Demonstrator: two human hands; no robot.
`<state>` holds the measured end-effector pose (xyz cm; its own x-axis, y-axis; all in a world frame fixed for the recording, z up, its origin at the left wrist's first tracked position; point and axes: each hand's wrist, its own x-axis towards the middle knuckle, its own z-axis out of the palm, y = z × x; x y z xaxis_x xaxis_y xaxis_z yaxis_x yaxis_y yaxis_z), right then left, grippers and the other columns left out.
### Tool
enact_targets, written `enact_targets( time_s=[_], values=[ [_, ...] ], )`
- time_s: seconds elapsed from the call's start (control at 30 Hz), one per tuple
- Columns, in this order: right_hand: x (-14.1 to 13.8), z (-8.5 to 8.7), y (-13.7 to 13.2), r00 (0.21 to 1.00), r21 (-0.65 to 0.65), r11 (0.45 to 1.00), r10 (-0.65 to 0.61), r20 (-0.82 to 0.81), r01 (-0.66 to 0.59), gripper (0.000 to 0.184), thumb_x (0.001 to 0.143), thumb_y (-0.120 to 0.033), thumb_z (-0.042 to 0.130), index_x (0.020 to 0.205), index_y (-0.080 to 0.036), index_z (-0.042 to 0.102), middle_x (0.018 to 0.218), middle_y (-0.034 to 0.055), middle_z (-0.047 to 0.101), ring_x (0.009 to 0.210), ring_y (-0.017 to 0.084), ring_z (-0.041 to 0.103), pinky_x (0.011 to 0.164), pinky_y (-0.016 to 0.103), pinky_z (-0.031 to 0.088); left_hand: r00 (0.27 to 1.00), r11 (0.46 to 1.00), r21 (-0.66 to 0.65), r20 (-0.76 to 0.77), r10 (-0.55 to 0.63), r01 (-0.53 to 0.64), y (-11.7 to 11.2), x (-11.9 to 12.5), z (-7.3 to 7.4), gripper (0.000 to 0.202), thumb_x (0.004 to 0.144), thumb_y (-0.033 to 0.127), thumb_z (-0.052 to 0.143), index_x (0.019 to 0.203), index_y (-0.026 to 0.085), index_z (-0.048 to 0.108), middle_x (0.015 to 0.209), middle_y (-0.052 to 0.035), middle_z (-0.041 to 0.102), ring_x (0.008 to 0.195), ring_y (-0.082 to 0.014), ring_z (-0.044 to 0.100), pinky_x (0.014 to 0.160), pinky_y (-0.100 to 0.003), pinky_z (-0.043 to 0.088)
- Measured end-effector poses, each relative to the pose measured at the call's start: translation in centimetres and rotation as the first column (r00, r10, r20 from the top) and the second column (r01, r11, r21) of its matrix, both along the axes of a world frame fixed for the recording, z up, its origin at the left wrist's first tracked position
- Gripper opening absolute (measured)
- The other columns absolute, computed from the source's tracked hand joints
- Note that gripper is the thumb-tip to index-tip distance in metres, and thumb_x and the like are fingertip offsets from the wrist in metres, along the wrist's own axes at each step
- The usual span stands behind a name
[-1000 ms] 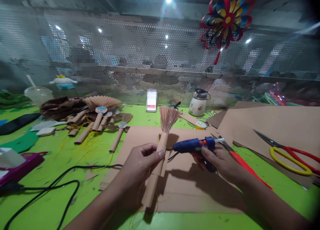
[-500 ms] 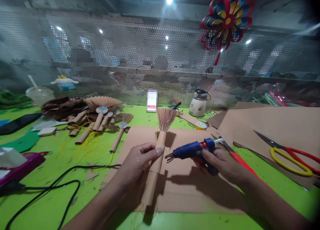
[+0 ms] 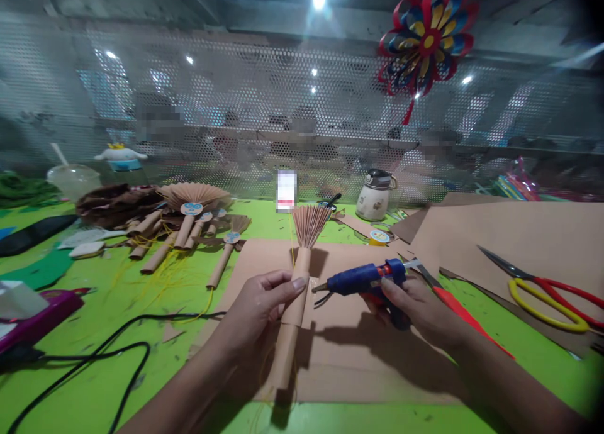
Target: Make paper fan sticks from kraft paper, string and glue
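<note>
Toward the table's (image 3: 377, 416) near edge, the left hand (image 3: 257, 305) pinches a paper fan (image 3: 296, 302), likely keeping it still; the right hand (image 3: 418, 303) grasps a glue gun (image 3: 352, 279).

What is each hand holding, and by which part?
The left hand pinches the paper fan by the upper part of its rolled handle; the right hand holds the blue glue gun by its grip.

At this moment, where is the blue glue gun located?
In the head view, the blue glue gun is right of centre, in the right hand, its nozzle beside the paper fan's handle.
</note>
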<state>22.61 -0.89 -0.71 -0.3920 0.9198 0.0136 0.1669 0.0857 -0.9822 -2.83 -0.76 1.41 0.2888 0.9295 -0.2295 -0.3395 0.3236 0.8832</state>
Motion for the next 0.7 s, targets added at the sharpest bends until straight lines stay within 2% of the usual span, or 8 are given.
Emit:
enact_targets(
  time_s=[0.13,0.33,0.47,0.7],
  values=[
    [-0.11,-0.15,0.37,0.996,0.001,0.998,-0.061,-0.058,0.061,0.050,0.089,-0.057,0.046,0.077,-0.011,0.059,0.066,0.0040,0.055,0.056,0.011,0.051,0.053,0.023,0.037,1.000,1.000,0.004,0.011,0.019,-0.019,-0.30,0.22,0.23,0.015,0.070,0.021,0.074,0.078,0.011,0.066,0.057,-0.0030,0.063,0.043,-0.0103,0.054,0.045,-0.021,0.049],
    [-0.13,-0.45,0.46,0.992,0.002,0.998,-0.066,-0.105,0.066,0.047,0.091,-0.053,0.046,0.077,-0.011,0.059,0.066,0.0036,0.054,0.055,0.011,0.051,0.052,0.023,0.038,1.000,1.000,-0.017,0.010,0.022,-0.021,-0.53,0.30,0.26,0.015,0.072,0.024,0.071,0.079,0.013,0.063,0.064,-0.0057,0.065,0.048,-0.0166,0.060,0.045,-0.027,0.051],
    [-0.31,-0.15,0.14,0.983,0.040,0.996,-0.076,-0.165,0.083,0.044,0.091,-0.052,0.047,0.081,-0.012,0.060,0.069,0.0036,0.055,0.057,0.011,0.053,0.054,0.024,0.041,0.998,0.998,-0.025,-0.009,0.060,-0.060,-0.51,0.40,0.21,0.017,0.071,0.025,0.072,0.081,0.015,0.062,0.067,-0.0057,0.066,0.050,-0.0172,0.062,0.047,-0.027,0.051],
    [-0.71,0.15,0.07,0.997,0.050,0.996,-0.070,-0.038,0.072,0.052,0.086,-0.060,0.050,0.075,-0.010,0.060,0.061,0.0040,0.053,0.053,0.011,0.049,0.049,0.023,0.037,0.998,0.998,-0.009,0.005,0.062,-0.061,-0.47,0.51,0.16,0.018,0.072,0.025,0.072,0.083,0.012,0.065,0.065,-0.0060,0.065,0.049,-0.0148,0.060,0.046,-0.025,0.050]
  ],
)
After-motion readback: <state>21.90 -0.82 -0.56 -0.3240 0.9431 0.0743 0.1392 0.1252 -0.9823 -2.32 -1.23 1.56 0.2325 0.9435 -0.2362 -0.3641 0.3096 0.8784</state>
